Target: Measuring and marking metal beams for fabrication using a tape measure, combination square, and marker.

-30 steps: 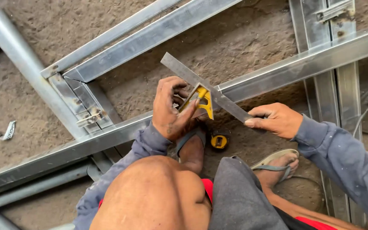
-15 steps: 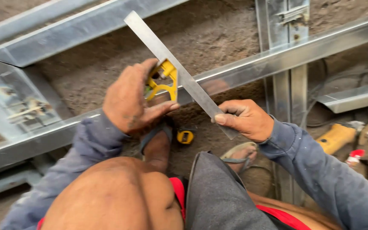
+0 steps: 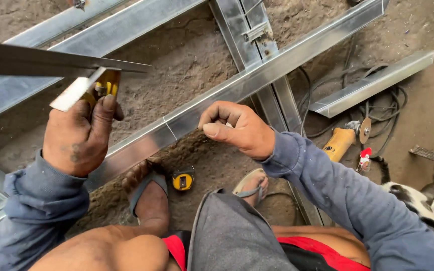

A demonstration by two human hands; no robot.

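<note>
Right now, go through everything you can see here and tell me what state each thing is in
left hand: closed around the combination square, raised
combination square: lifted clear of the rail, blade roughly level
right hand: fist curled, resting at the long rail
long rail: lying on the dirt, line marked across it
tape measure: on the ground, retracted
angle grinder: lying on the ground, disc fitted

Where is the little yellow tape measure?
In the head view, the yellow tape measure lies on the dirt ground at lower centre, between the two sandalled feet, just below the long metal channel.
</note>
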